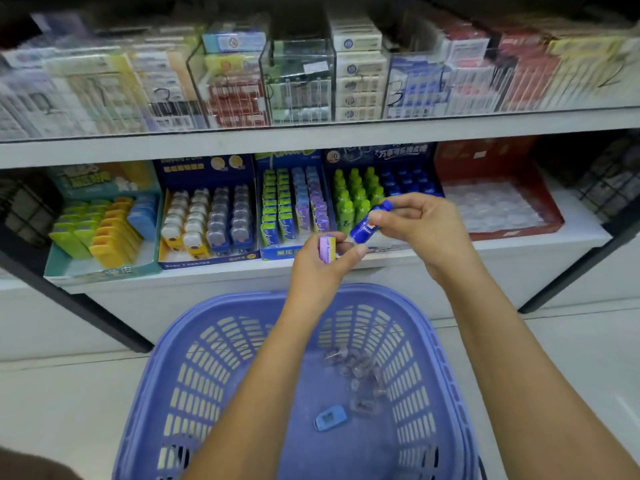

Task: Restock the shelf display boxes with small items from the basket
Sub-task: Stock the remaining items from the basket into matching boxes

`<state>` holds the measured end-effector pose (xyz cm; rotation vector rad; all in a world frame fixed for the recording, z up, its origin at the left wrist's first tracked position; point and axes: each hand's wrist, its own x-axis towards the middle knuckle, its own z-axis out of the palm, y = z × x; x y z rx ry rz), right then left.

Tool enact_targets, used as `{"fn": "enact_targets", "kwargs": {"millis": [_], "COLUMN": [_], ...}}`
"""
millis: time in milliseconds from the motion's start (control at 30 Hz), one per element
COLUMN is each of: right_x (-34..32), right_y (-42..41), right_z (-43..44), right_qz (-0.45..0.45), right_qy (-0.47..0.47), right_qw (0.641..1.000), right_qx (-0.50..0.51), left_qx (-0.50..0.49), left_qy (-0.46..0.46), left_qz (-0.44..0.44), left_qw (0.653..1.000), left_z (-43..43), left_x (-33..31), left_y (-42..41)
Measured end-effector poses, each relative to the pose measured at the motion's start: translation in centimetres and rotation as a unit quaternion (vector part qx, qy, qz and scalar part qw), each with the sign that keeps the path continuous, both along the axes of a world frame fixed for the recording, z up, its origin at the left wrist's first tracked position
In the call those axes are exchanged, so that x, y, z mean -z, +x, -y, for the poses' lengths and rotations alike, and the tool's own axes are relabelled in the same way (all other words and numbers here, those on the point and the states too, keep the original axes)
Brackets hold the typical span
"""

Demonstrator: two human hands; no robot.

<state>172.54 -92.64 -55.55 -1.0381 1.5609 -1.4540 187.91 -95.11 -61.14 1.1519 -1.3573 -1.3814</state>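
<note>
My right hand (420,230) pinches a small blue bottle-shaped item (369,223), tilted, in front of the display box of green and blue bottles (381,188). Just left of it, my left hand (320,261) grips a small purple and yellow item (327,248). Both hands hover above the purple basket (194,368), in front of the lower shelf. On the basket floor lie a small blue item (329,418) and several clear plastic pieces (356,372).
The lower shelf holds a teal box of yellow and green items (100,230), a blue box of round-topped items (207,223), a box of green, blue and purple packs (294,206) and a red box of clear items (495,202). Upper shelf carries clear bins of packets.
</note>
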Motion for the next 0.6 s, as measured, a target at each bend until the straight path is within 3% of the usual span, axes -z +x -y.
{"fn": "enact_targets", "kwargs": {"millis": [200, 600], "right_x": [0.4, 2.7], "right_y": [-8.6, -11.8], "right_z": [0.0, 2.3], "right_qz": [-0.229, -0.362], "right_qy": [-0.001, 0.073], "right_qw": [0.967, 0.928], "right_qx": [0.114, 0.046], "left_qx": [0.052, 0.077], "left_qy": [0.133, 0.203], "left_qz": [-0.104, -0.101], "left_qw": [0.984, 0.971], "left_z": [-0.1, 0.4], "left_x": [-0.3, 0.3], "left_y": [-0.4, -0.3]}}
